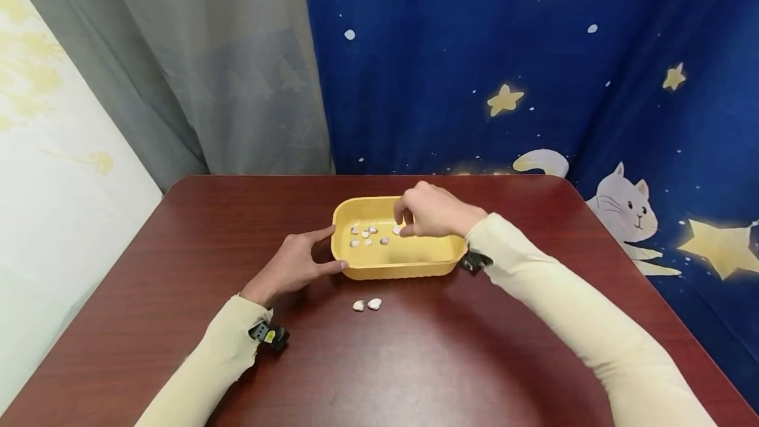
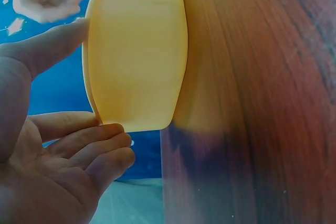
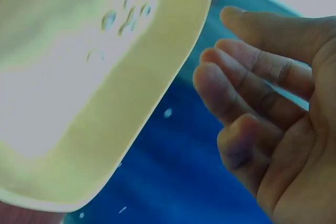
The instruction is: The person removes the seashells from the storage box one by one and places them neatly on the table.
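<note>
A yellow plastic tub (image 1: 409, 271) stands on the table, with several small whitish and purple seashells (image 1: 354, 243) on its floor, mostly toward the left end. My left hand (image 1: 294, 262) grips that left end, thumb at the near side and fingers round the far corner. Over the middle of the tub is my right hand (image 1: 431, 208), fingers loosely bent. The right wrist view shows nothing between the right fingers (image 3: 210, 85). Just beside these fingertips, in the head view, a pale shell (image 1: 396, 230) shows inside the tub. Two more shells (image 1: 375, 304) lie on the table in front of it.
The dark red wooden table (image 1: 504, 361) has rounded far corners. Behind it hang a grey curtain (image 1: 237, 84) and a blue curtain (image 1: 427, 84) with stars and a cat. A pale patterned wall (image 1: 53, 183) is at the left. Both wrists carry small black cameras.
</note>
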